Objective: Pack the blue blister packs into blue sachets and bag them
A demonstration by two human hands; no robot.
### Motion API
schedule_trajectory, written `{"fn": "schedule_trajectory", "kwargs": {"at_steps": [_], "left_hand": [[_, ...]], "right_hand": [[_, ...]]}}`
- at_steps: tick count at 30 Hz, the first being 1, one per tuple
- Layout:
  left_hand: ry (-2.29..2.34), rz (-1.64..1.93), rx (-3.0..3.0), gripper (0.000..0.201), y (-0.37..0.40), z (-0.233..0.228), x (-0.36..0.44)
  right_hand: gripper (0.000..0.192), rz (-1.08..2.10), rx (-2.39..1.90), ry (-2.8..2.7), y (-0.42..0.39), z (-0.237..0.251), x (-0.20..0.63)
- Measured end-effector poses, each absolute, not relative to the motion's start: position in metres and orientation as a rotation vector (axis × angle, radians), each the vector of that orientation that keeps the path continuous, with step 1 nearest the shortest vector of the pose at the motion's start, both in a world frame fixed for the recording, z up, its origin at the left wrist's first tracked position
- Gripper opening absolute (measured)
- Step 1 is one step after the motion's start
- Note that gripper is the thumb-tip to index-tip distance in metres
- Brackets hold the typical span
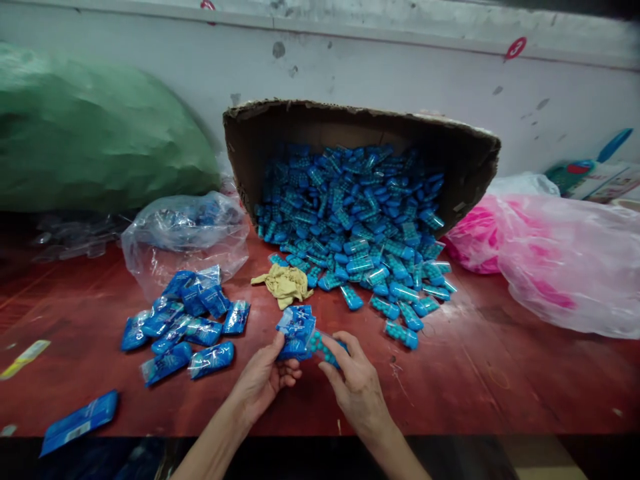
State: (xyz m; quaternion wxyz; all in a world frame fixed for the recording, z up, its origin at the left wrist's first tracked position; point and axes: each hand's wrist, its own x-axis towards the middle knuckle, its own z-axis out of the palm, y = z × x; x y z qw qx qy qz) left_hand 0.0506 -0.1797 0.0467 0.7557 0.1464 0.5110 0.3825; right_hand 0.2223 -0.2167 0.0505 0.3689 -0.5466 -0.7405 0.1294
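My left hand [267, 373] pinches a shiny blue printed packet [296, 330] between thumb and fingers. Between the thumb and fingers of my right hand [357, 373] is a small clear-and-blue container filled with turquoise beads [320, 346], its clear end touching or very near the packet's right edge. Whether that end sits inside the packet, I cannot tell. Behind my hands, many like containers [360, 207] spill from a cardboard box [467, 160] lying on its side. Left of my hands lies a loose group of plump blue packets [173, 327].
A crumpled yellow cloth [283, 285] rests on the red table [475, 380]. Clear plastic bags [185, 233] and a big green sack [100, 133] occupy the left; pink and white bags [570, 267] the right. A flat blue packet [80, 421] and a yellow cutter [25, 359] lie front left.
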Motion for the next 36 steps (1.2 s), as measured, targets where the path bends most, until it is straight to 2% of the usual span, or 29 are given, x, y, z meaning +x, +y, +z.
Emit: {"fn": "schedule_trajectory", "kwargs": {"at_steps": [12,21,30,36], "left_hand": [[1.098,0.858,0.404,0.034,-0.176,0.047,0.049],[1.137,0.916,0.627,0.034,-0.168,0.057,0.05],[1.15,0.885,0.633,0.03,-0.157,0.06,0.051],[0.972,0.979,0.269,0.017,-0.155,0.057,0.068]], "right_hand": [[0.04,0.463,-1.346,-1.9,-0.218,0.052,0.22],[0.03,0.927,-1.265,-1.588,-0.205,0.057,0.223],[0.03,0.907,-1.218,-1.562,-0.194,0.052,0.218],[0.037,0.684,-1.252,-1.639,-0.187,0.033,0.205]]}}
